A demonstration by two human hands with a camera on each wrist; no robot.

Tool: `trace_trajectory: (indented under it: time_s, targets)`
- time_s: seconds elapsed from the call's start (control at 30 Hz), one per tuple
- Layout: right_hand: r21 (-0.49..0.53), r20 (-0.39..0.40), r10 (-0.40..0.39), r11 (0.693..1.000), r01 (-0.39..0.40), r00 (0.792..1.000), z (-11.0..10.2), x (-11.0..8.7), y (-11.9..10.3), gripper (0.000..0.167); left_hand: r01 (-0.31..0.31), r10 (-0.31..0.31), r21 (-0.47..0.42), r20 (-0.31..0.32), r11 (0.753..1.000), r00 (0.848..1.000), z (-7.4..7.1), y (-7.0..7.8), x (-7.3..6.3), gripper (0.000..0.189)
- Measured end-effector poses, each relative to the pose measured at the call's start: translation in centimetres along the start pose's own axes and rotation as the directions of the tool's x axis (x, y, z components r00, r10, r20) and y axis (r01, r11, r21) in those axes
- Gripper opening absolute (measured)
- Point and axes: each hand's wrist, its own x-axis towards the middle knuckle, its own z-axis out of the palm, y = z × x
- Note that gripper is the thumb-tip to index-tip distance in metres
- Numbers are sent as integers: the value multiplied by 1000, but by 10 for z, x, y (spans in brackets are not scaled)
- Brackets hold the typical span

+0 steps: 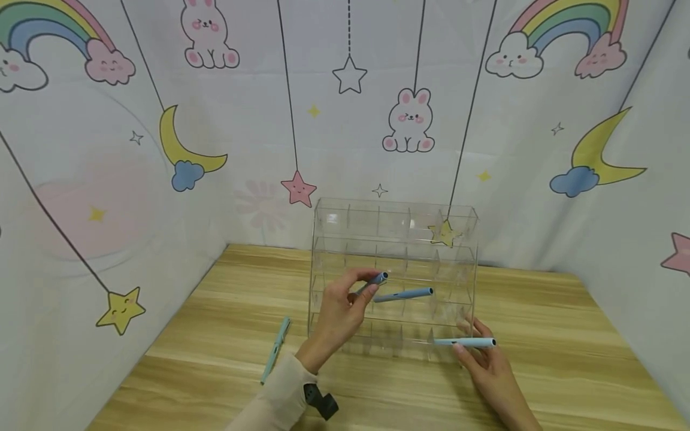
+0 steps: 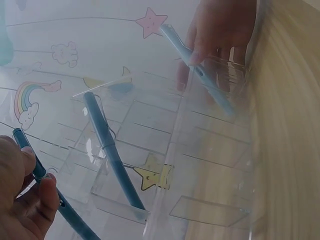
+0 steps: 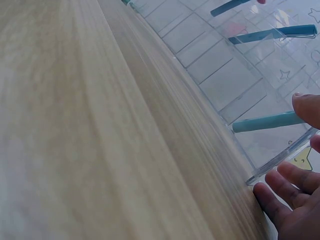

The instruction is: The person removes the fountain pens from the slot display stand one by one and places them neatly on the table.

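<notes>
My left hand [image 1: 341, 306] pinches a blue pen [image 1: 381, 278] between thumb and fingers, in front of a clear acrylic rack [image 1: 362, 221] with rows of compartments. A second blue pen [image 1: 405, 294] lies slanted in a middle row of the rack, just right of that hand. At the rack's lower right corner, my right hand [image 1: 495, 372] holds a pale blue pen [image 1: 477, 342] with its thumb on the barrel. In the right wrist view, this hand's lower fingers [image 3: 295, 181] sit by the rack's bottom edge. A mint green pen [image 1: 276, 350] lies on the table left of the rack.
The rack stands on a wood-grain table [image 1: 539, 335]. Behind and at both sides hangs a white curtain [image 1: 259, 120] printed with rabbits, stars, moons and rainbows. A black strap [image 1: 320, 401] sits on the left wrist, over a cream sleeve [image 1: 283, 389].
</notes>
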Motion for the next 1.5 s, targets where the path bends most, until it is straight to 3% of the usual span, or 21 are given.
trace_trajectory:
  time_s: [0.17,0.43,0.67,1.03,1.5]
  targets:
    - [5,-6,-12,1000,12,1000,0,0,1,67,-10,9,-29,-25,1000,1000,-6,7,3,22]
    - [-12,7,14,1000,-14,1000,-1,0,0,69,18,-21,-41,-67,999,998,-17,15,7,22]
    - [-1,-7,-12,1000,12,1000,-1,0,0,67,43,-50,-73,-87,996,995,-26,20,10,24]
    - [11,-4,-34,999,34,999,-1,0,0,65,40,-48,-56,-154,998,987,-41,25,16,25]
    - [-13,-15,-55,998,55,998,0,1,1,63,90,-89,-6,-190,996,978,-67,23,20,25]
